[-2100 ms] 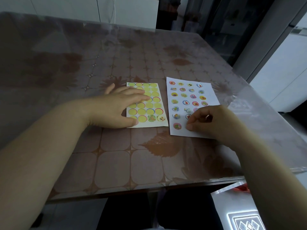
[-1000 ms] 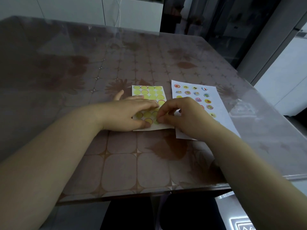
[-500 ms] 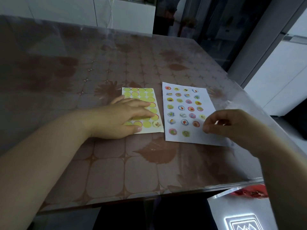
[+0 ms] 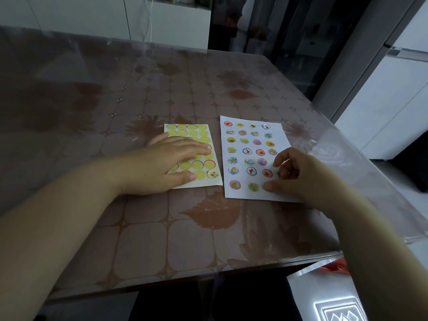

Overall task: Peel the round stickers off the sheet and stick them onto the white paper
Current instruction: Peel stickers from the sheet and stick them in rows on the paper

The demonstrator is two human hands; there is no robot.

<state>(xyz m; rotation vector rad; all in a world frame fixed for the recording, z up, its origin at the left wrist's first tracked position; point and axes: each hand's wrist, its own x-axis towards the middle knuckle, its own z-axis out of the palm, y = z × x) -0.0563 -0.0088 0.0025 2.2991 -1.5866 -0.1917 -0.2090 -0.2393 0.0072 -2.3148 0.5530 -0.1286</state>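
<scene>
Brown leaf-patterned table (image 4: 143,239), white paper (image 4: 243,194) lying flat, white cabinets (image 4: 176,22) behind

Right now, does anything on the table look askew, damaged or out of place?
Nothing stands out: the sticker sheet and white paper lie flat side by side, and the round stickers on the paper sit in fairly even rows.

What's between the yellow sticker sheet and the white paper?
Head view: only a narrow bare strip of brown leaf-patterned tabletop separates yellow sticker sheet from white paper.
</scene>
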